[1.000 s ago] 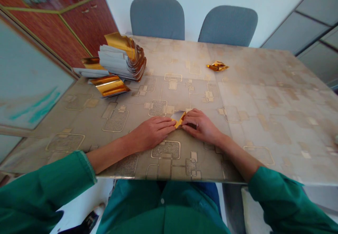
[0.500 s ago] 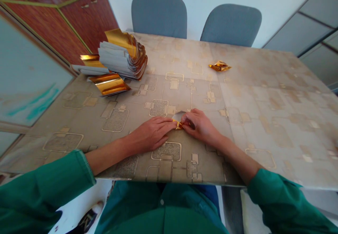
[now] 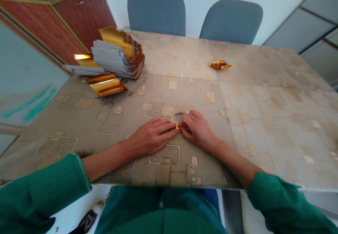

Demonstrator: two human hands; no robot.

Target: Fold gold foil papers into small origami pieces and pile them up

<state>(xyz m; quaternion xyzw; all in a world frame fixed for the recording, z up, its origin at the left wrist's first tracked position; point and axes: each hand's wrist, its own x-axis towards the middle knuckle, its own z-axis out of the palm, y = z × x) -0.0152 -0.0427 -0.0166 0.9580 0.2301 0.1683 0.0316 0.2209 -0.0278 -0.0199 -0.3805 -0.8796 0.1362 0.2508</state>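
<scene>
Both hands rest low on the bench (image 3: 264, 96), meeting near its front edge over a small piece of gold foil paper (image 3: 177, 120); the paper lies flat on the patterned surface, its pale grey underside turned up at the far end and a gold edge showing between the fingertips. The left hand (image 3: 150, 139) lies palm down with fingers stretched out and together, the fingertips pressing on the near left part of the paper; it is spread flat rather than gripping. The right hand (image 3: 198, 130) is curled, its fingertips bent down onto the paper just beside those of the left hand, pinching or pressing the gold edge; most of the paper under it is hidden, so how the fold lies cannot be told. Both forearms come from green sleeves (image 3: 280, 206) at the lower corners.

Well away at the far left of the bench stands a stack of foil sheets (image 3: 118, 56), grey sides fanned and gold edges curling; just beside it, nearer the person, lies a loose curled gold sheet (image 3: 105, 86); a small folded gold piece (image 3: 219, 65) sits alone toward the far middle. Two grey-blue chairs (image 3: 155, 12) stand behind the bench; a red-brown cabinet (image 3: 68, 19) stands to the left.
</scene>
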